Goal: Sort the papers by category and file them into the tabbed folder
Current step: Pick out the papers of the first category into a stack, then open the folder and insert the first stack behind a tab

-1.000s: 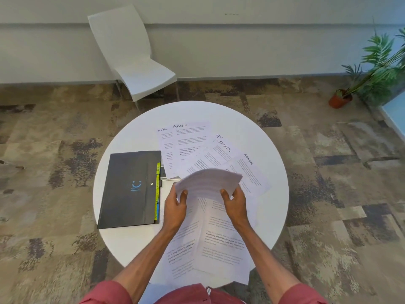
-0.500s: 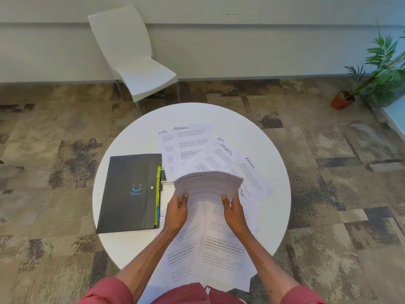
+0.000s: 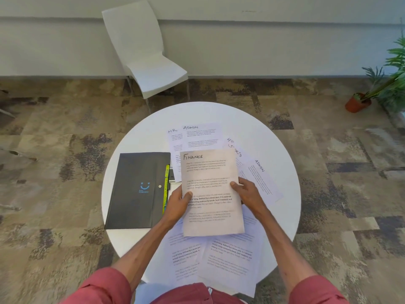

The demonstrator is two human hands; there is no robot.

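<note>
I hold a sheet headed FINANCE flat and face up above the round white table. My left hand grips its left edge, my right hand its right edge. A closed black tabbed folder with yellow-green tabs along its right side lies on the table's left, just left of my left hand. Sheets marked HR, ADMIN and a second ADMIN lie spread behind the held sheet. More printed sheets lie at the near edge.
A white plastic chair stands beyond the table against the wall. A potted plant sits on the patterned carpet at the far right. Some near sheets overhang the table's front edge.
The sheet that both hands held curled and lifted has been turned flat and face up, so its FINANCE heading now shows. The hands have moved slightly apart along its edges.
</note>
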